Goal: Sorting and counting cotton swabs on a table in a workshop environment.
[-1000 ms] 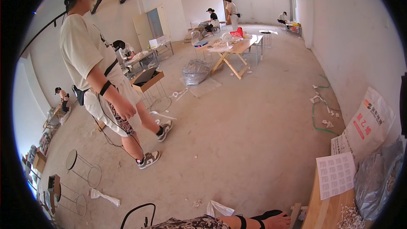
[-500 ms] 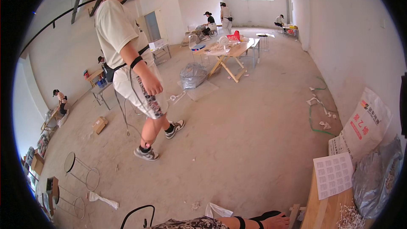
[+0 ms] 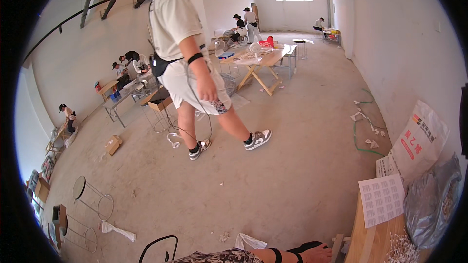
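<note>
At the lower edge, right of the middle, my right hand [image 3: 316,254] is partly in view, with its forearm cut off by the frame. Black bands [image 3: 277,255] and a dark strap cross the arm and wrist. Its fingertips point toward small pale wooden pieces [image 3: 338,244] beside a wooden table [image 3: 368,237]; no held object can be made out, and how the fingers are bent is unclear. My left hand is out of view. Patterned cloth [image 3: 214,256] shows at the bottom. On the table lie a printed sheet [image 3: 381,199] and thin white pieces [image 3: 402,249].
A grey plastic bag [image 3: 429,209] and white sack [image 3: 420,136] stand at the right. A person [image 3: 183,63] walks across the floor ahead. Stools [image 3: 79,187], a cardboard box [image 3: 113,144], a green strap [image 3: 357,136] and a worktable [image 3: 265,58] stand or lie farther off.
The walking person has moved to the right, uncovering seated people and an open box on the left. My right hand stays in nearly the same place.
</note>
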The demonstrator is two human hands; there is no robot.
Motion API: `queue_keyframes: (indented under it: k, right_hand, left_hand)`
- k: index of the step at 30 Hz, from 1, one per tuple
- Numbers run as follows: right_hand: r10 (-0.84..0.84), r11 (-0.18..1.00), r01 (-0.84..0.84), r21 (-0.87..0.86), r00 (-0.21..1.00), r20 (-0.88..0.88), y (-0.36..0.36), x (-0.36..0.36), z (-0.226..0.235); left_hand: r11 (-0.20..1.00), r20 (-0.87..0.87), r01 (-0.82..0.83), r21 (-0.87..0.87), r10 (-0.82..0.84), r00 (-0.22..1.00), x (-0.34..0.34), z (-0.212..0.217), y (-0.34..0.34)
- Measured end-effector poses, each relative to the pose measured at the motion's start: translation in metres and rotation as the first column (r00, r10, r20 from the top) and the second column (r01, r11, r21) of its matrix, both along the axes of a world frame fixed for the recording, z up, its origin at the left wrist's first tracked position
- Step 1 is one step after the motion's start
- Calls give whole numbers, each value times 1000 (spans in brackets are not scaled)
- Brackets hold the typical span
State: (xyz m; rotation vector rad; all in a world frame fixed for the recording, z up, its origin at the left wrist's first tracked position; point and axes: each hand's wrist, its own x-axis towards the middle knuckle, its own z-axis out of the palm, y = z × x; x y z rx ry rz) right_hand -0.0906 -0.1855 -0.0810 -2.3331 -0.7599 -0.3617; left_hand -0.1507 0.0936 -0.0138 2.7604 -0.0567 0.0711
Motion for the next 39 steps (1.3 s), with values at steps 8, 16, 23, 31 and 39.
queue_keyframes:
  k: [8, 16, 23, 31, 39]
  right_hand:
    - [-9, 998, 7, -61, 999, -39, 4, -1, 4]
    - [-96, 995, 95, -24, 995, -22, 15, -13, 26]
    - [-102, 995, 103, -4, 983, -151, 22, -25, 47]
    - [-113, 993, 114, -7, 973, -202, 21, -33, 58]
    - [-88, 996, 88, -6, 989, -117, 19, -29, 42]
  left_hand:
    - [999, 41, -24, -23, 25, 999, 0, -6, -3]
    - [999, 1, -3, -46, 3, 1000, 2, -3, -3]
    - [1000, 21, 11, 2, -11, 1000, -6, -5, -6]
    - [998, -55, 43, 36, -40, 998, -7, 0, -13]
    - [996, -99, 66, 60, -60, 993, -3, -5, -22]
